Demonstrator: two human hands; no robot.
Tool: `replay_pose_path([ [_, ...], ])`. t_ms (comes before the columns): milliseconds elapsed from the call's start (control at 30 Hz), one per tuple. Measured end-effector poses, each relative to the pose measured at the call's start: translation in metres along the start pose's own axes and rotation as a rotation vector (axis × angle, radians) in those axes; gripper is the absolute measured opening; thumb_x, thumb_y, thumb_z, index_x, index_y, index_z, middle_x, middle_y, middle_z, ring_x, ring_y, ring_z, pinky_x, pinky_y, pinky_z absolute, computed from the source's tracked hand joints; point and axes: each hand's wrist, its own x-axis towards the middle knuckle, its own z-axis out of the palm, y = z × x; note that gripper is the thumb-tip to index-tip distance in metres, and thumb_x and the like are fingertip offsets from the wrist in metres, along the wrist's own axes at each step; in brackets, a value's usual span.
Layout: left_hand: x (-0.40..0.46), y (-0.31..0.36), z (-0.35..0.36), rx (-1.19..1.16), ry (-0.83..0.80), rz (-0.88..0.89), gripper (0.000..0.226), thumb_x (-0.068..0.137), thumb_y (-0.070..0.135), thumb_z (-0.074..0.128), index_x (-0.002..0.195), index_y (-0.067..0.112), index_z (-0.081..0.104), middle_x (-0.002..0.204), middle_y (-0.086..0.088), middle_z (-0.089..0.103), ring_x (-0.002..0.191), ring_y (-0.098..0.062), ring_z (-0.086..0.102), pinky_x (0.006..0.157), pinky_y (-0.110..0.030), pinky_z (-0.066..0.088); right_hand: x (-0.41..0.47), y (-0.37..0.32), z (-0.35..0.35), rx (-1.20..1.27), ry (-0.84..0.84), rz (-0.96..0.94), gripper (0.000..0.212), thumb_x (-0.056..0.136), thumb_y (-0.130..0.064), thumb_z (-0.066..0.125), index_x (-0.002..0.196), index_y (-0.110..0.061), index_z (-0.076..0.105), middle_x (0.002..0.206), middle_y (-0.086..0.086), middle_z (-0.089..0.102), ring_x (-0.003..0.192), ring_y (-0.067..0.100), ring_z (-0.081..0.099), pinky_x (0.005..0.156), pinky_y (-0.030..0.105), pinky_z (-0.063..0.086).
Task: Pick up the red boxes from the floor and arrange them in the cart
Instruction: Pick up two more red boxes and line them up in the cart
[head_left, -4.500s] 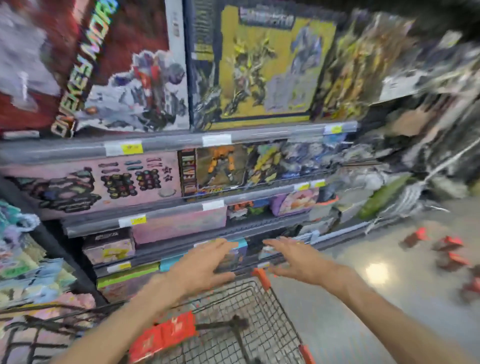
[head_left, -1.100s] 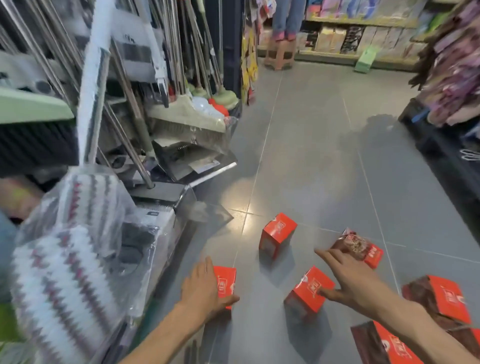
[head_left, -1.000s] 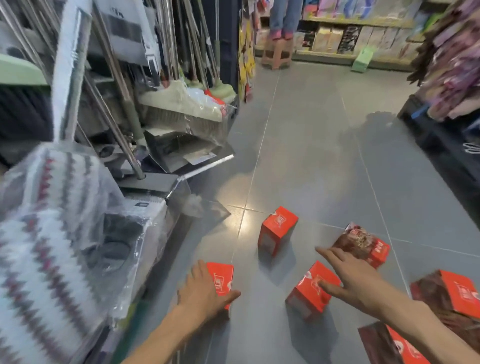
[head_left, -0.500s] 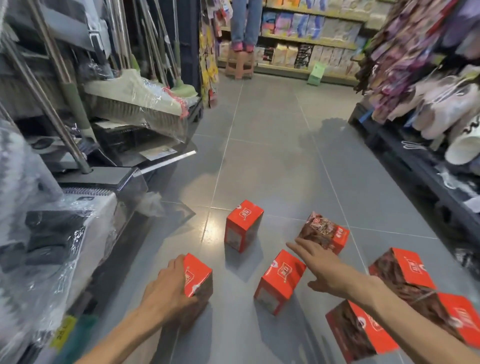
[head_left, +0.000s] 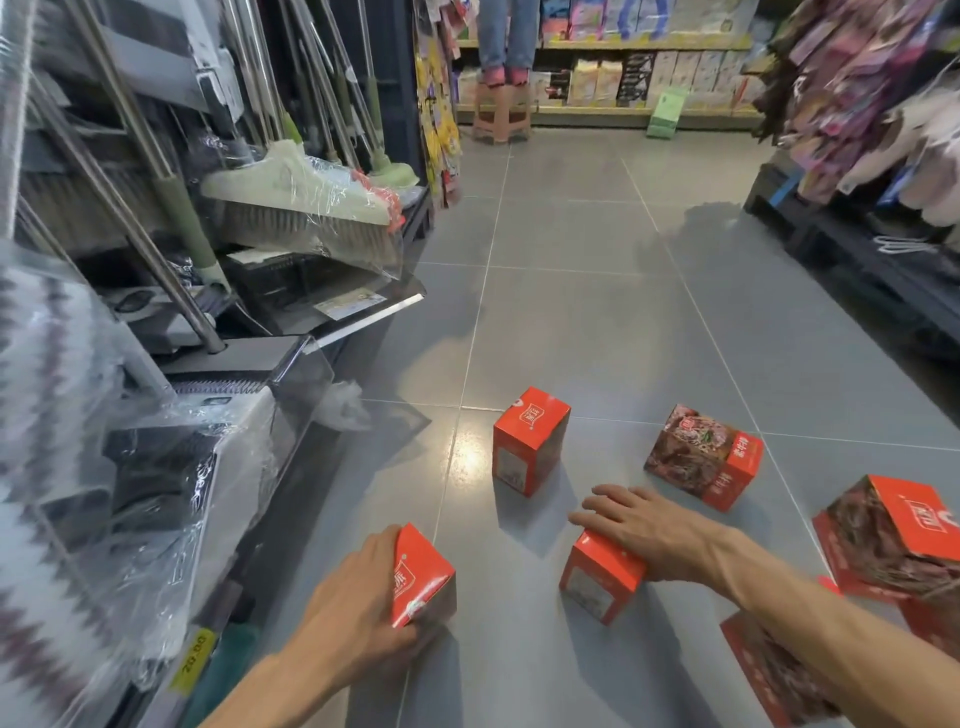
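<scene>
Grey-tiled shop aisle (head_left: 571, 312), wrapped brooms (head_left: 306, 202) at left. Left hand (head_left: 358, 608) clasps the nearest red box (head_left: 423, 577); right hand (head_left: 644, 530), fingers spread, lies atop a second box (head_left: 602, 579). Further red boxes (head_left: 530, 439) stand beyond and rightward on the floor.

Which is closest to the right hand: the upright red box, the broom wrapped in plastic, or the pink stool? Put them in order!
From the right hand:
1. Upright red box, on the floor just ahead and a little left.
2. Plastic-wrapped broom, up on the left display.
3. Pink stool, far down the aisle by the back shelf.
</scene>
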Motion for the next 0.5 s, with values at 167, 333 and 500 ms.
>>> replay_pose_path([
  [167,0.010,-0.004,0.001,0.018,-0.013,0.033,0.094,0.068,0.072,0.060,0.145,0.037,0.018,0.129,0.016,0.047,0.110,-0.014,0.052,0.086,-0.035,0.046,0.002,0.006,0.002,0.147,0.090,0.142,0.100,0.068,-0.075,0.069,0.148,-0.031,0.029,0.129,-0.005,0.049,0.115,0.021,0.049,0.098,0.038,0.042],
  [333,0.032,0.015,-0.032,0.067,-0.020,0.073,0.091,0.067,0.059,0.066,0.143,0.037,0.020,0.128,0.014,0.047,0.109,-0.017,0.052,0.083,-0.038,0.047,-0.012,0.012,-0.053,0.328,0.212,0.258,0.099,0.068,-0.075,0.066,0.146,-0.022,0.034,0.115,-0.002,0.053,0.100,0.020,0.059,0.089,0.035,0.047],
  [500,0.029,0.068,-0.128,0.028,-0.005,0.084,0.097,0.065,0.053,0.067,0.146,0.035,0.016,0.131,0.014,0.046,0.113,-0.016,0.049,0.082,-0.036,0.044,-0.059,0.020,-0.159,0.426,0.231,0.335,0.100,0.066,-0.076,0.063,0.147,-0.026,0.031,0.119,-0.002,0.052,0.107,0.022,0.058,0.091,0.040,0.048],
])
